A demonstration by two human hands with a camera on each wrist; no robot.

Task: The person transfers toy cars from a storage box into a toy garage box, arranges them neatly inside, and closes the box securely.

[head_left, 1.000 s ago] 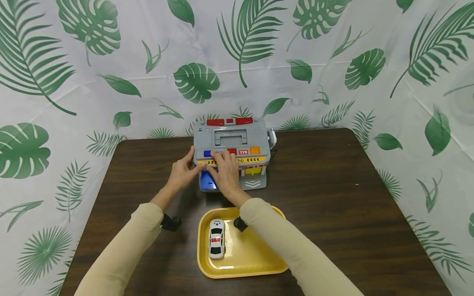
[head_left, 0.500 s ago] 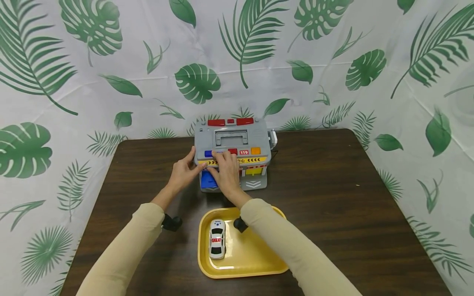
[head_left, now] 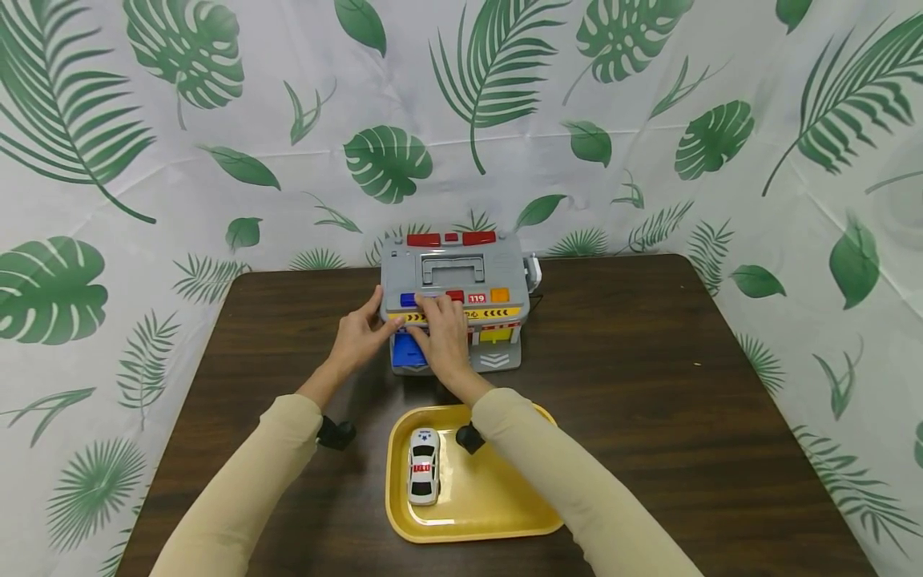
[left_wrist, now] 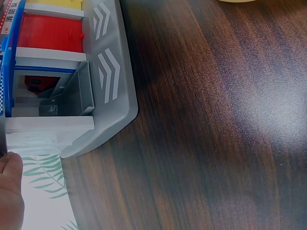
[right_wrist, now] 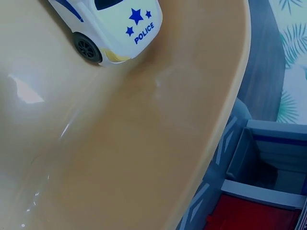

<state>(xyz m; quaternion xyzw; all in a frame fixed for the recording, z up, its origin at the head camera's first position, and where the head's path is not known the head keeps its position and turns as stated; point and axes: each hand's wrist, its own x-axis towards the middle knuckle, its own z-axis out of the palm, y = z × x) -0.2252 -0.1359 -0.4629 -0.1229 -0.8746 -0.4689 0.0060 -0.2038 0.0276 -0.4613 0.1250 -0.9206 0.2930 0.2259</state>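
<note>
A grey toy rescue station [head_left: 452, 272] with a carry handle on its roof stands at the back of the table. My left hand [head_left: 355, 336] holds its front left corner, thumb on the yellow striped front edge and a finger along the side. My right hand [head_left: 445, 336] lies over that front edge, fingertips on the roof by the blue button [head_left: 409, 300] and thumb below against the front. In the left wrist view the blue door [left_wrist: 11, 57] stands raised above an open bay, beside a shut red door [left_wrist: 50, 32].
Nearer the person lies a yellow tray [head_left: 476, 535] with a white toy police car [head_left: 423, 466] at its left side. A white part [head_left: 533, 272] juts from the station's right side. Leaf-patterned cloth [head_left: 288, 200] rises behind the dark wooden table [head_left: 649, 385].
</note>
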